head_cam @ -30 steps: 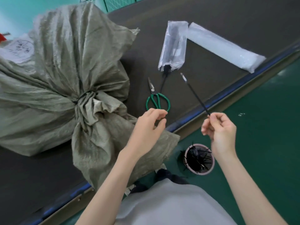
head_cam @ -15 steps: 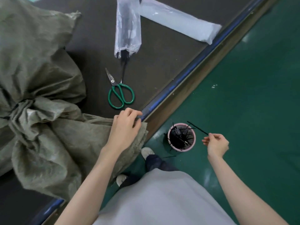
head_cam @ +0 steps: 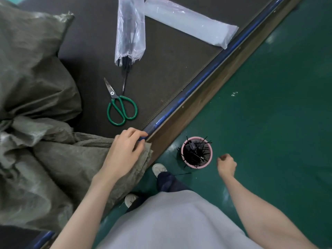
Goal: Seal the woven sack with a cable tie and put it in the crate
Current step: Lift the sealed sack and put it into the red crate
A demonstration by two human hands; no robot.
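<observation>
The grey-green woven sack (head_cam: 36, 87) lies on the dark table, its bunched neck at the left edge of view; I cannot make out the tie around it. My left hand (head_cam: 125, 150) rests on the sack's loose end, with relaxed fingertips on the blue table edge (head_cam: 206, 72). Down over the green floor, my right hand (head_cam: 226, 165) is curled with nothing visible in it. It hangs just right of a pink cup (head_cam: 209, 159) full of black cable-tie offcuts.
Green-handled scissors (head_cam: 120, 108) lie on the table beyond my left hand. Behind them are a clear bag of black cable ties (head_cam: 130, 31) and a white plastic packet (head_cam: 190, 26). One black strip (head_cam: 181, 174) lies on the floor by my shoe. No crate shows.
My right hand carried the black tie strip down from above the table to the pink cup and no longer holds it. My left hand settled onto the sack's end and table edge.
</observation>
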